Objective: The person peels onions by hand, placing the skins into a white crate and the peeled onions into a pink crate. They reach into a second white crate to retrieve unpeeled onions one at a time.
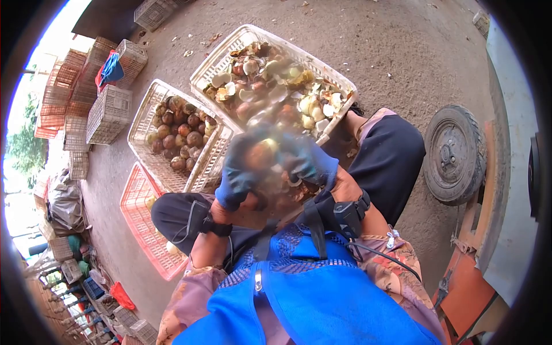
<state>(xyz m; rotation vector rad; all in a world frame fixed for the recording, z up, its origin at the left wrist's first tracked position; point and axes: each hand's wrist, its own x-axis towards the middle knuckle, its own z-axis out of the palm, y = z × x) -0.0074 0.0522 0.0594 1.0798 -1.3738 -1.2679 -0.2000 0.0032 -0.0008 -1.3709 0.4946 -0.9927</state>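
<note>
Both hands wear dark blue gloves and meet in front of my lap. My left hand (pixel 240 167) is wrapped round the left side of a brownish round fruit (pixel 261 154) with a pale patch on top. At its right side is my right hand (pixel 307 163), fingers bent; a blur hides whether it holds anything else. Just beyond them, a white crate (pixel 276 35) holds peels, pale pieces and some reddish-brown fruits. To the left, another white crate (pixel 141 123) contains several whole brown fruits (pixel 187 129).
A pink crate (pixel 138 201) with a few pale items sits at the left, partly behind my leg. Stacked crates (pixel 109 115) stand farther left. On the right are a wheel (pixel 451 154) and a grey metal panel (pixel 512 172).
</note>
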